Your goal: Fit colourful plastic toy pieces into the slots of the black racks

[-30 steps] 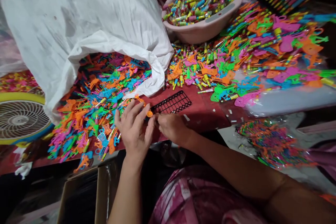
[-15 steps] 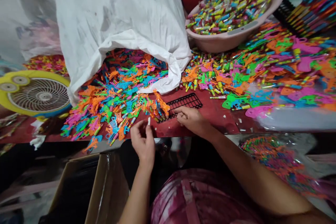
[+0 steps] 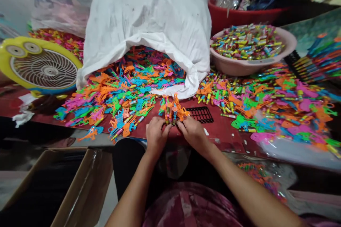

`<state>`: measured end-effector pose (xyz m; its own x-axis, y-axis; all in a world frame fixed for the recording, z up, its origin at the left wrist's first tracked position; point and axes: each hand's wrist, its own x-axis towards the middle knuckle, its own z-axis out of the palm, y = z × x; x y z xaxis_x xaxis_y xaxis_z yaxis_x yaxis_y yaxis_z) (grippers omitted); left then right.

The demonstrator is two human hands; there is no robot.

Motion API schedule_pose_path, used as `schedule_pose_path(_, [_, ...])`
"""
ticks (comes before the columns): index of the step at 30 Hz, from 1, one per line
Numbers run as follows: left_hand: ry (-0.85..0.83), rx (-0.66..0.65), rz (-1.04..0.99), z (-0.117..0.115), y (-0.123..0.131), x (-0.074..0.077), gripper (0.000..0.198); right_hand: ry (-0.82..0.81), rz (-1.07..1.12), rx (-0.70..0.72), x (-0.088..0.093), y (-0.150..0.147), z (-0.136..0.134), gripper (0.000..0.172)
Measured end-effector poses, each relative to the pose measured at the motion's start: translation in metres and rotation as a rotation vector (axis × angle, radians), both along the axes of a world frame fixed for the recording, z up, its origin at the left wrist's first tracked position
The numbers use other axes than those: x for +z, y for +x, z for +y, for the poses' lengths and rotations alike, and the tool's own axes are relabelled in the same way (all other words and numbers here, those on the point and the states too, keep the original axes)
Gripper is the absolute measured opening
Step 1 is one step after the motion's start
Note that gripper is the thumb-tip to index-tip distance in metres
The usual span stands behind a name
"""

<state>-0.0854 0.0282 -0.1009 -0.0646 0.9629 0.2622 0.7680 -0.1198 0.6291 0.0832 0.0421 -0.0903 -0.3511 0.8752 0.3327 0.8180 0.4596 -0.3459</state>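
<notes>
Mottled maroon top (image 3: 207,202) (paler pink strip (image 3: 187,205)), black legwear (image 3: 127,158), bare forearms (image 3: 134,188)

Dim indoor light, seemingly from above; white sack (image 3: 149,10) reads brightest, space under table (image 3: 218,134) drops to near black. Glare sits on plastic sheet (image 3: 290,154) at right, shiny streak on box (image 3: 98,181). Edges look stretched, slight blur throughout, toys (image 3: 170,109) at centre lack crisp detail.

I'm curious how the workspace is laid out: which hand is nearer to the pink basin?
Right. The right hand is left of the pink basin and closer to the person; the left hand is farther left.
</notes>
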Motion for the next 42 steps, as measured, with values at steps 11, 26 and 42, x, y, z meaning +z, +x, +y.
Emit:
schedule_pose_path(11, [0.077,-0.003,0.077,-0.004,0.001,-0.005,0.013,-0.008,-0.307,-0.157,0.006,-0.008,-0.007,0.036])
schedule_pose_path(26, [-0.092,-0.119,0.152,0.007,-0.004,0.001,0.015,-0.105,-0.352,-0.192,0.020,-0.019,-0.007,0.034])
schedule_pose_path(42, [-0.155,-0.051,0.085,0.010,0.001,0.007,0.019,-0.077,0.315,0.066,0.035,0.016,-0.004,0.027])
